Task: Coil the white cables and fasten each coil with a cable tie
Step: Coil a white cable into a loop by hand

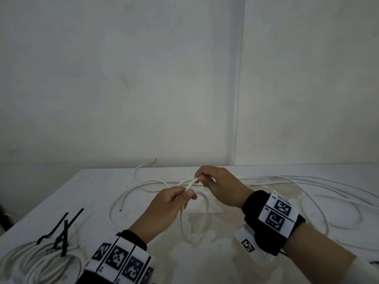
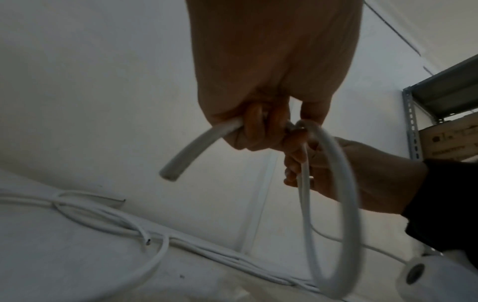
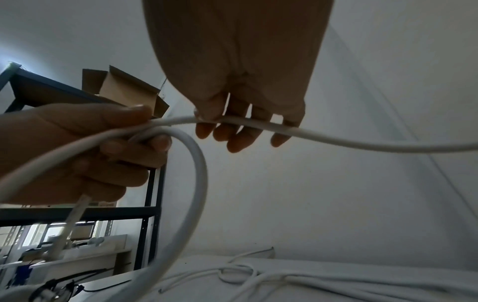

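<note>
I hold one white cable (image 1: 190, 184) above the white table (image 1: 98, 181) with both hands. My left hand (image 1: 187, 192) grips it where a small loop (image 1: 206, 214) closes and hangs down toward the tabletop. In the left wrist view the left hand (image 2: 264, 130) has a short cut end (image 2: 191, 147) sticking out beside the loop (image 2: 344, 204). Just beyond it, my right hand (image 1: 200, 179) pinches the cable. In the right wrist view the right hand (image 3: 232, 126) has its thumb and fingers round the cable (image 3: 336, 139), which runs off to the right.
Finished white coils (image 1: 41, 261) bound with black cable ties (image 1: 63, 228) lie at the near left corner. Loose white cables (image 1: 320, 193) sprawl over the right and back of the table, another (image 1: 127, 197) left of my hands. A metal shelf rack (image 3: 152, 204) stands beyond the table.
</note>
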